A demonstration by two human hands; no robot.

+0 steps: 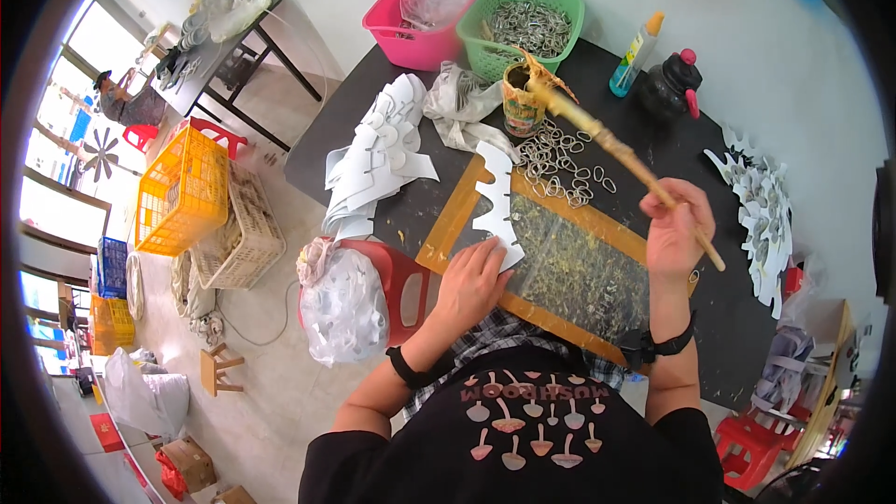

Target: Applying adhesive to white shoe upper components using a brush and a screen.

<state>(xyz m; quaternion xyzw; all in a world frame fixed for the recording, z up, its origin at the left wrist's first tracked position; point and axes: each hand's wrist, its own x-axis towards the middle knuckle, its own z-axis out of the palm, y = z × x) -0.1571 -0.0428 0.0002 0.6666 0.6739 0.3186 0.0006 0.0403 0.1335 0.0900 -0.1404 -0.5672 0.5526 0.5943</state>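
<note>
My left hand (469,282) lies on the near end of a white cut-out strip (495,189) with notched edges, its fingers holding it against a tape-edged board (569,266). The strip reaches over the board's far left edge. In my right hand (679,224) is a glue-crusted brush (616,147) with a long wooden stick handle, slanting up to the left. Its coated tip hangs in front of or over a crusted tin can (519,110); I cannot tell if they touch. Small metal rings (560,163) lie loose between can and board.
A stack of white cut-outs (378,154) and a crumpled cloth (465,105) lie left of the can. Behind stand pink (425,42) and green (521,63) baskets, a glue bottle (637,54) and a black pot (672,84). More cut-outs (754,215) lie right. A bag-topped red stool (401,285) stands left.
</note>
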